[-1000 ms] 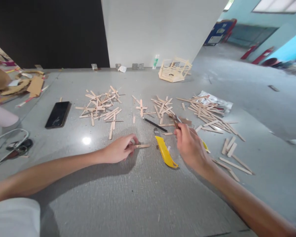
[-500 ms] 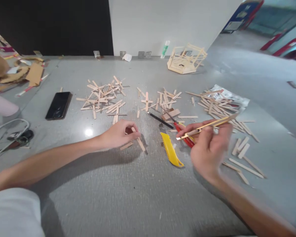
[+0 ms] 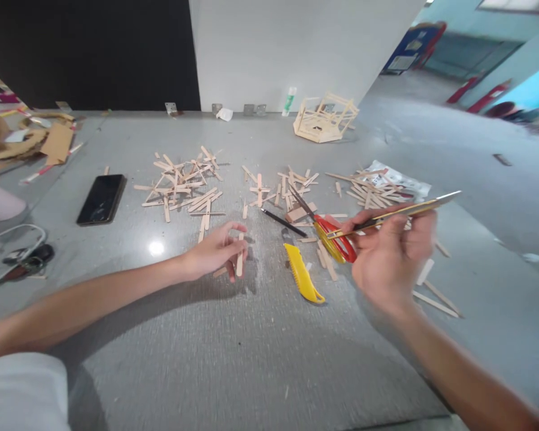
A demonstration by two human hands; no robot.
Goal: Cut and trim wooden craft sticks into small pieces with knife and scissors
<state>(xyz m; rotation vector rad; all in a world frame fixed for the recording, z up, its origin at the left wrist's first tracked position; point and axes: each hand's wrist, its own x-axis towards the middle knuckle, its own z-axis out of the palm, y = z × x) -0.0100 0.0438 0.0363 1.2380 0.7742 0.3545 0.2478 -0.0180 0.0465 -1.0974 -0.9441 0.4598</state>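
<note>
Between the fingers of my left hand (image 3: 222,251) is a short wooden craft stick (image 3: 239,256), held roughly upright just above the table. My right hand (image 3: 393,257) grips a slim, gold-coloured utility knife (image 3: 386,216), its blade pointing away to the right. Below and left of that hand lie red-handled scissors (image 3: 336,233), partly covered by the fingers. A yellow cutter handle (image 3: 303,274) rests on the table between my hands. Just beyond it is a black pencil or pen (image 3: 282,222).
Loose craft sticks lie in a left heap (image 3: 184,179), a middle heap (image 3: 291,182) and a right heap (image 3: 372,188) by a plastic bag (image 3: 399,179). Behind stand a stick-built frame (image 3: 326,123) and a glue stick (image 3: 289,102). A phone (image 3: 102,199), cable (image 3: 31,233) and cardboard (image 3: 58,142) lie left.
My left hand has lifted the craft stick off the table and turned it more upright. The knife in my right hand has swung so that its blade shows clearly; the view has shifted slightly.
</note>
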